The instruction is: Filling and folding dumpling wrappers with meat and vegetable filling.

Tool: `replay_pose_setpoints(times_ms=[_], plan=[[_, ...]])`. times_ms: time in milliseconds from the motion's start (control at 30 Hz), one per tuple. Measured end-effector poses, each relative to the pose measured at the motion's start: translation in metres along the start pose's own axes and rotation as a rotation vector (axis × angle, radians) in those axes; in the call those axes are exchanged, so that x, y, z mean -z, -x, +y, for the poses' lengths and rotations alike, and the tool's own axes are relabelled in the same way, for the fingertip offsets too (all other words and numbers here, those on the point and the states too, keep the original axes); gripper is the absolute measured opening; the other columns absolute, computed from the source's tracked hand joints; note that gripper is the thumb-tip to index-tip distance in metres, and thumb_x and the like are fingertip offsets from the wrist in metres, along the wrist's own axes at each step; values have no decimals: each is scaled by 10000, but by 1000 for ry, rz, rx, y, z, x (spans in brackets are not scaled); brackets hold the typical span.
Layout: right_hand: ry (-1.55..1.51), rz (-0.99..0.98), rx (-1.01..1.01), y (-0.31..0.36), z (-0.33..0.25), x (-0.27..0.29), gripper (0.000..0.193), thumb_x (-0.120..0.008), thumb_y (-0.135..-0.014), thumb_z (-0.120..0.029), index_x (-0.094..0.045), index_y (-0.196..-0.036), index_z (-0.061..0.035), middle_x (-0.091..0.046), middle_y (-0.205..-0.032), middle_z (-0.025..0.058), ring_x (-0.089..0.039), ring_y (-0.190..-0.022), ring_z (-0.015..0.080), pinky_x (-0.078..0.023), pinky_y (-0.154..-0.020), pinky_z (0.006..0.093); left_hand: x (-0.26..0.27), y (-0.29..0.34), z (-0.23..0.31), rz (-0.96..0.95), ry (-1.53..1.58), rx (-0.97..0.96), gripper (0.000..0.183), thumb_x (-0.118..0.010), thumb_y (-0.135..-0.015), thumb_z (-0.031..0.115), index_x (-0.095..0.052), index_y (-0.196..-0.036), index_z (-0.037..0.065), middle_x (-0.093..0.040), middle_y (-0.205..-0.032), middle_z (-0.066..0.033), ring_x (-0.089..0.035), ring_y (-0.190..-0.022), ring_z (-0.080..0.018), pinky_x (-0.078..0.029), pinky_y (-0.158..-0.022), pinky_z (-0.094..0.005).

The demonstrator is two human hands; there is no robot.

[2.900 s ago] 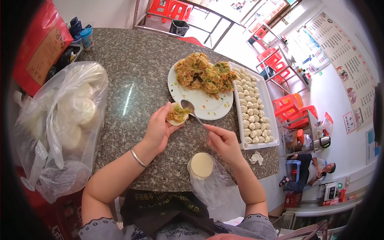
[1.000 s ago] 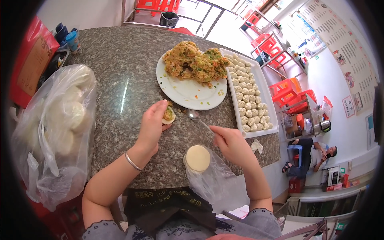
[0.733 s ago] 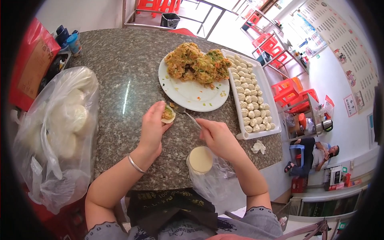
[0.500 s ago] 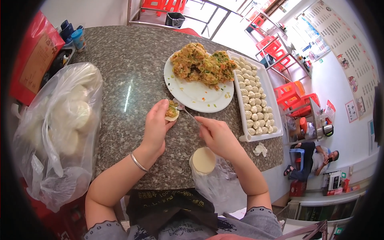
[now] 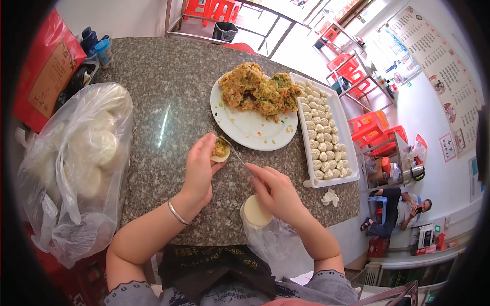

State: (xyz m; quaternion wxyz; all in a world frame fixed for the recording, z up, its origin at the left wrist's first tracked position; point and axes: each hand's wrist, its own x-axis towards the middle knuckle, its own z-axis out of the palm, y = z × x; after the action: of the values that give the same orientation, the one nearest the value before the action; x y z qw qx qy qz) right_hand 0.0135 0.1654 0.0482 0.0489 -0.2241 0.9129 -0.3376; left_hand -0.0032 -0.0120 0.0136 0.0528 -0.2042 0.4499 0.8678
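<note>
My left hand [image 5: 198, 171] is curled around a round dumpling wrapper [image 5: 222, 156] with a lump of filling [image 5: 220, 147] on it. Between the fingers of my right hand [image 5: 275, 189] is the handle of a thin metal spoon [image 5: 239, 157]; its tip rests against the filling. Beyond both hands, a white plate [image 5: 253, 135] bears a big mound of chopped, orange-green filling [image 5: 258, 92]. A stack of round wrappers [image 5: 258, 211] sits in a clear plastic bag just below my right wrist.
A white tray [image 5: 308, 182] with rows of pleated dumplings [image 5: 325, 133] stands at the right, near a crumpled tissue [image 5: 329, 198]. At the left lies a large plastic bag of pale dough rounds [image 5: 97, 148]. Behind it are a red bag [image 5: 48, 66] and a blue cup [image 5: 103, 52]. A person [image 5: 400, 211] sits far right.
My right hand has shifted slightly left and down, tilting the spoon more steeply over the wrapper. The filling looks pressed lower into the wrapper. The whole view has dipped a little.
</note>
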Motion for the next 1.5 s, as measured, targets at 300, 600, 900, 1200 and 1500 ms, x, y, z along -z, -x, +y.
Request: replay_pose_setpoints(times_ms=[300,600,900,1200,1500], plan=[[66,114,175,18,12,-5,412,-587,-831,-19,-567,-1237,-84,-569,-808,107,-588,-614,249,-490,-565,340,5,-11,1,-145,346,-82,456,-455,-969,346,-424,-1265,2,-542,-1208,-123,-558,-1103,-203,-459,-950,-356],[40,130,234,11,16,10,372,-612,-814,10,-631,-1171,-89,-576,-788,78,-566,-597,174,-470,-551,292,7,-11,4,-270,169,-110,396,-430,-985,351,-532,-1165,13,-590,-1114,-96,-596,-1010,-153,-509,-854,-294],[111,377,17,-21,57,22,224,-601,-839,-61,-660,-1053,-32,-582,-762,89,-573,-639,213,-448,-582,309,1,-6,0,-387,36,-287,534,-605,-851,-8,-381,-1336,-18,-526,-1236,-109,-553,-1116,-176,-468,-943,-294],[15,381,97,-44,46,11,195,-641,-828,-91,-667,-1011,-29,-628,-929,129,-627,-757,238,-497,-678,301,0,-5,5,-423,-40,-185,530,-563,-875,-26,-371,-1367,16,-499,-1299,-105,-538,-1148,-181,-482,-928,-290],[-833,171,-46,-50,36,-12,183,-662,-851,-79,-647,-1003,22,-674,-927,62,-623,-861,108,-492,-778,252,-1,-6,2,-478,-36,-363,455,-599,-874,-2,-444,-1302,-15,-547,-1234,-102,-550,-1105,-152,-483,-922,-277]])
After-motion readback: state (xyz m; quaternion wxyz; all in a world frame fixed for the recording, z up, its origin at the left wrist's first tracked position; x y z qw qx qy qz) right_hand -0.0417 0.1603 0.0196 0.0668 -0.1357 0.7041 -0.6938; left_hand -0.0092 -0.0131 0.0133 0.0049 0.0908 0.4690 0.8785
